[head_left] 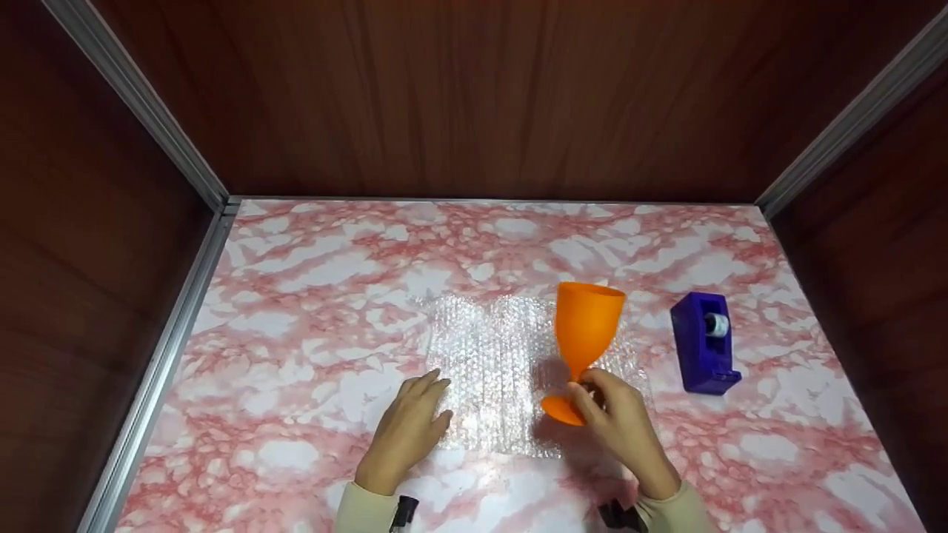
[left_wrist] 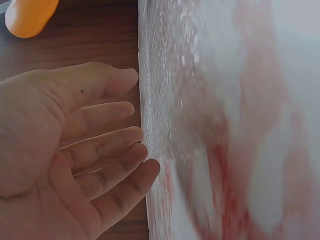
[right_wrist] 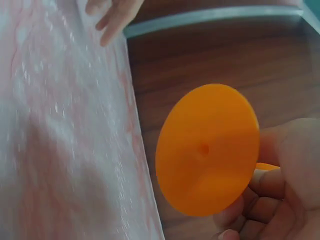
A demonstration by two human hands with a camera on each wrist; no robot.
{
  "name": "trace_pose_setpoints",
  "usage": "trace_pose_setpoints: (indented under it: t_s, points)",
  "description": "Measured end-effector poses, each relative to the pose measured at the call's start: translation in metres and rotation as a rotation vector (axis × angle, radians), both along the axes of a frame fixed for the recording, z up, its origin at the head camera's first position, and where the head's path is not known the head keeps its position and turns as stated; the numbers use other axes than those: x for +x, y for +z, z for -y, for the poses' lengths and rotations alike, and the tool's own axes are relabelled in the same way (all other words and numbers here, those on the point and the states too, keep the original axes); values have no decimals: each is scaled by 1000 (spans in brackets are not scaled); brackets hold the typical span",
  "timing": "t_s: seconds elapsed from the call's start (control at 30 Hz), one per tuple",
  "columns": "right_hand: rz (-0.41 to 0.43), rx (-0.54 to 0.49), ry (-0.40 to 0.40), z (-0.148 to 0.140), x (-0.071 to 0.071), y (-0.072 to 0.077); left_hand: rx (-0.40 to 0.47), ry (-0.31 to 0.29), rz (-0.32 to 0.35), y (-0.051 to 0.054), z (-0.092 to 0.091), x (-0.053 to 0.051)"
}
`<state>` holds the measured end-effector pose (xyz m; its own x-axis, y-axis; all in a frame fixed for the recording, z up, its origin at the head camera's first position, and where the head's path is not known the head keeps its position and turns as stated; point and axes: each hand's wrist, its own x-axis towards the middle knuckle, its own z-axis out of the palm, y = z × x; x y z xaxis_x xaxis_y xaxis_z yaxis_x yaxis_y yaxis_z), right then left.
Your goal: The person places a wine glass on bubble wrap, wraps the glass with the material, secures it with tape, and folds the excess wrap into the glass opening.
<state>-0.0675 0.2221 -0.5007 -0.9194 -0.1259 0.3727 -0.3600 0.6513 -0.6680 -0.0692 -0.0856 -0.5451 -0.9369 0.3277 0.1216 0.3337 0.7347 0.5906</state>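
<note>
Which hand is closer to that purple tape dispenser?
The right hand: it grips the orange goblet's stem just left of the tape dispenser. The left hand is farther left, by the bubble wrap's left edge.

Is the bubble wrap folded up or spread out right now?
Spread out: the head view shows the bubble wrap lying flat across the marbled tabletop, left hand near its edge.
</note>
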Motion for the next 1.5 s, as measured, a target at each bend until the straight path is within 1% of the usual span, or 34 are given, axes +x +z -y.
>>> trace_pose_setpoints:
  t_s: [0.07, 0.17, 0.27, 0.37, 0.43, 0.53, 0.63, 0.7, 0.77, 0.9, 0.97, 1.07, 1.27, 1.4, 1.5]
  points:
    - [49, -26, 42, 8, -2, -2, 3, 11, 2, 0, 2, 0]
    - [132, -82, 103, 20, -5, -5, 9, 16, -11, 1, 3, 0]
    - [224, -144, 171, 31, -6, -9, 23, 24, -3, 1, 4, -1]
    - [313, -187, 234, 44, -6, -13, 42, 37, 21, 1, 6, -1]
    - [371, -206, 259, 54, -6, -16, 51, 42, 36, 0, 8, -1]
    - [450, -236, 277, 71, -5, -20, 62, 41, 57, -1, 10, 0]
    - [506, -258, 290, 88, -3, -19, 68, 31, 52, -3, 11, 0]
    - [527, -262, 297, 97, -2, -19, 67, 28, 43, -4, 11, -1]
    - [528, -249, 295, 104, -1, -21, 69, 32, 34, -5, 11, -2]
    - [523, -242, 298, 111, -4, -38, 70, 41, 29, -7, 11, -3]
    - [520, -235, 301, 114, -6, -46, 72, 43, 35, -7, 12, -3]
    - [525, -225, 305, 117, -7, -53, 85, 45, 56, -8, 13, -2]
    - [548, -211, 312, 123, -8, -61, 119, 65, 100, -7, 17, -1]
    - [559, -202, 313, 126, -8, -62, 177, 83, 161, -7, 19, -5]
    - [566, -192, 313, 127, -9, -61, 275, 94, 253, -6, 19, -13]
